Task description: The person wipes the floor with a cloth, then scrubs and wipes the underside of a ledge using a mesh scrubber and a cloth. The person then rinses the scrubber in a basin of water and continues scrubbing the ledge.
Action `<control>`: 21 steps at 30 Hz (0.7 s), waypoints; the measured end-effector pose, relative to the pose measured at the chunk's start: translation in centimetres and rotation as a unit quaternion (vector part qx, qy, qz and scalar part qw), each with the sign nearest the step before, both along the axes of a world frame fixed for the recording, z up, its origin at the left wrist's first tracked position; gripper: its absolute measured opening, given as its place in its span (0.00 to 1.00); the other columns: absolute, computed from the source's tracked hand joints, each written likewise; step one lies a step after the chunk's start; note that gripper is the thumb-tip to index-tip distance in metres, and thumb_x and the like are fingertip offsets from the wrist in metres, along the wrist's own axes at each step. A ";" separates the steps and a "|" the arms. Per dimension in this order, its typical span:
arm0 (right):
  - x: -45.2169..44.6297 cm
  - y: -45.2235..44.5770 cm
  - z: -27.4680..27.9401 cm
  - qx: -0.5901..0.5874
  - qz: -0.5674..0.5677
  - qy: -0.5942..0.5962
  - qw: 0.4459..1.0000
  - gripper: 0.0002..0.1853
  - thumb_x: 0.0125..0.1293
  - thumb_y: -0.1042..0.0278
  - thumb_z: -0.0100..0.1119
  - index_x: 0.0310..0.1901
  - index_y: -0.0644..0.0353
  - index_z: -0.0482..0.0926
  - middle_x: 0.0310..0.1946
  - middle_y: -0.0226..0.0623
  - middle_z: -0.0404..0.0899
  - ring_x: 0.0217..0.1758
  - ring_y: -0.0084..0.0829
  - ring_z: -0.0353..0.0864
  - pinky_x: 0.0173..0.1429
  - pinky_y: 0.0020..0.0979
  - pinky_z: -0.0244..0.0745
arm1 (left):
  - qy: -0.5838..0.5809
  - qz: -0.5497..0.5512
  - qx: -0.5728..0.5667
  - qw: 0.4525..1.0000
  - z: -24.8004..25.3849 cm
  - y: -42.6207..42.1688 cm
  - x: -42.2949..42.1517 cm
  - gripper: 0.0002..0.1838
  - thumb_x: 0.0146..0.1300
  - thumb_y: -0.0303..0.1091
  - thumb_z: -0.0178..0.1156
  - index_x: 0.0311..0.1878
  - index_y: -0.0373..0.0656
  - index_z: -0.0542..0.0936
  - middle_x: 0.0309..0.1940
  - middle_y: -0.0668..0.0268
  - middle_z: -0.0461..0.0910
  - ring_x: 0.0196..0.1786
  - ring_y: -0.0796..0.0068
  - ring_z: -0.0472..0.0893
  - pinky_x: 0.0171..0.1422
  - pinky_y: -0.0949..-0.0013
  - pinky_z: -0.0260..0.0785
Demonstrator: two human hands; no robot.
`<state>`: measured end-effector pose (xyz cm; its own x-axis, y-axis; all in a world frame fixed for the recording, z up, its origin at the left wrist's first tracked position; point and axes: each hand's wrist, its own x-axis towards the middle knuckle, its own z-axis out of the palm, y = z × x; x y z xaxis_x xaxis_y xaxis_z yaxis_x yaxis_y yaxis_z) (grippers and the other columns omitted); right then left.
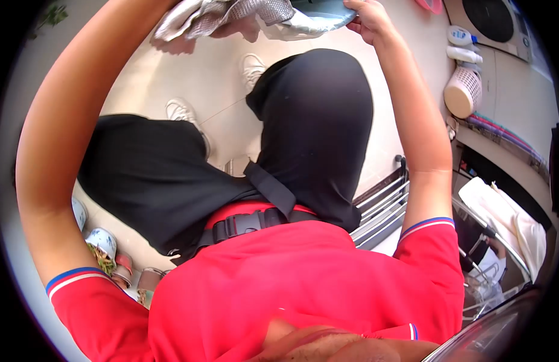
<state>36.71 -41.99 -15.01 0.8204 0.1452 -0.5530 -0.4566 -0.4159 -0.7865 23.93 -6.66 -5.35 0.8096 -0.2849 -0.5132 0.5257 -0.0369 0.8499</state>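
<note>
At the top of the head view, my right hand (368,19) pinches the edge of a light blue, glossy piece (327,17) of a bundle. The rest of this bundle is crumpled grey and whitish cloth (225,21), stretching left towards my other arm. My left forearm runs up the left side and leaves the frame behind the cloth, so the left hand itself is out of sight. Both arms reach out over my knees, and the cloth hangs above the tiled floor beyond my shoes.
On the right stand a washing machine (493,21), bottles (461,36), a pale perforated basket (463,92) and a rack with white cloth (508,226). Metal bars (385,205) lie by my hip. Potted plants (103,244) are at lower left.
</note>
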 end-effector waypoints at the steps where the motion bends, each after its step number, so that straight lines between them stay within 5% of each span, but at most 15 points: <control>1: -1.0 -2.0 1.6 -0.014 -0.052 -0.013 0.998 0.19 0.70 0.61 0.61 0.58 0.60 0.75 0.48 0.39 0.81 0.46 0.34 0.82 0.48 0.35 0.79 | -0.090 0.022 0.039 0.995 -2.1 -0.6 0.9 0.25 0.72 0.50 0.60 0.46 0.31 0.85 0.43 0.60 0.85 0.45 0.70 0.82 0.53 0.63 0.74; 2: -1.7 -4.0 2.7 -0.030 -0.104 -0.024 0.994 0.19 0.70 0.63 0.59 0.59 0.61 0.75 0.51 0.40 0.81 0.50 0.37 0.82 0.53 0.37 0.80 | -0.068 0.036 0.215 0.973 2.7 -3.1 -1.0 0.22 0.71 0.49 0.62 0.42 0.34 0.87 0.38 0.61 0.86 0.43 0.72 0.82 0.52 0.63 0.74; 3: -1.4 -8.1 1.9 -0.021 -0.174 -0.024 0.984 0.13 0.66 0.74 0.59 0.51 0.62 0.75 0.44 0.37 0.81 0.46 0.35 0.83 0.47 0.36 0.81 | -0.039 0.080 0.160 0.983 2.1 -3.5 -0.9 0.22 0.70 0.50 0.63 0.37 0.35 0.87 0.34 0.62 0.85 0.39 0.74 0.81 0.47 0.65 0.74; 5: -3.4 -16.6 0.5 0.018 -0.266 -0.008 0.964 0.07 0.67 0.73 0.60 0.45 0.60 0.76 0.34 0.34 0.81 0.32 0.27 0.82 0.32 0.27 0.79 | -0.019 0.074 0.166 0.983 1.9 -2.3 -1.5 0.24 0.71 0.51 0.62 0.33 0.35 0.86 0.28 0.66 0.83 0.32 0.78 0.79 0.40 0.68 0.72; 6: -5.1 -21.1 -0.6 0.056 -0.315 -0.005 0.947 0.08 0.66 0.75 0.60 0.46 0.60 0.75 0.35 0.35 0.82 0.33 0.29 0.83 0.33 0.29 0.82 | -0.063 0.033 0.232 0.970 1.4 -0.7 -1.6 0.18 0.69 0.42 0.63 0.39 0.33 0.85 0.30 0.67 0.84 0.34 0.79 0.79 0.41 0.69 0.73; 11: -18.5 -43.1 -7.0 0.090 -0.572 -0.009 0.815 0.04 0.67 0.76 0.56 0.40 0.68 0.76 0.33 0.41 0.81 0.32 0.35 0.86 0.36 0.29 0.90 | 0.035 0.169 -0.062 0.983 -1.8 5.7 -1.7 0.20 0.74 0.46 0.55 0.49 0.35 0.84 0.35 0.61 0.86 0.35 0.72 0.87 0.45 0.65 0.83; 12: -21.8 -42.7 -6.0 0.069 -0.628 -0.036 0.774 0.04 0.67 0.76 0.55 0.39 0.69 0.76 0.33 0.42 0.82 0.31 0.36 0.86 0.34 0.29 0.90 | 0.040 0.097 -0.106 0.989 -4.6 9.9 -0.4 0.25 0.76 0.50 0.53 0.55 0.34 0.82 0.40 0.59 0.87 0.42 0.72 0.88 0.52 0.66 0.84; 15: -30.1 -46.3 -6.3 0.068 -0.669 0.014 0.740 0.04 0.66 0.77 0.56 0.39 0.69 0.75 0.33 0.44 0.82 0.30 0.37 0.86 0.33 0.30 0.89 | 0.071 0.181 -0.081 0.978 -2.7 8.6 -2.3 0.24 0.76 0.50 0.52 0.53 0.34 0.82 0.41 0.59 0.86 0.39 0.73 0.87 0.46 0.68 0.85; 21: -40.6 -49.1 -8.8 0.035 -0.758 -0.011 0.651 0.06 0.64 0.78 0.57 0.39 0.72 0.72 0.34 0.48 0.80 0.32 0.44 0.86 0.37 0.35 0.90 | 0.091 0.124 -0.041 0.987 -1.8 7.6 -3.8 0.25 0.77 0.51 0.51 0.54 0.36 0.81 0.40 0.61 0.86 0.39 0.73 0.86 0.47 0.68 0.84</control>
